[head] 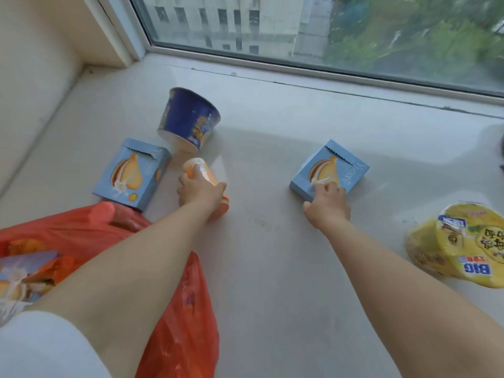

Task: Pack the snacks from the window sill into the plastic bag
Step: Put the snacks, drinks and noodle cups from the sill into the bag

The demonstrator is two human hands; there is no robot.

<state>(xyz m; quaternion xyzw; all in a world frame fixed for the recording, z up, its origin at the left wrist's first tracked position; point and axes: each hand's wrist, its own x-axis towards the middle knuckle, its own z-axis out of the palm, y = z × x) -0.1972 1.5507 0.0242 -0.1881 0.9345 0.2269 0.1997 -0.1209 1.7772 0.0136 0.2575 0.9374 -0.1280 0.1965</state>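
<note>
Pale window sill [272, 241] carries the snacks: the left hand [197, 190] is wrapped around an orange cup [203, 175], the right hand [327, 205] clamps the near corner of a blue biscuit box [331, 170]. Behind the left forearm lies the red plastic bag [81, 230], already holding a box. Best to lift each item clear, then lower them through the bag's mouth one after the other.

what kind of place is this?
Likely an upper-floor flat: a wide window sill under a window facing a building, with packaged snacks such as a blue tub and an orange plastic bag.
</note>
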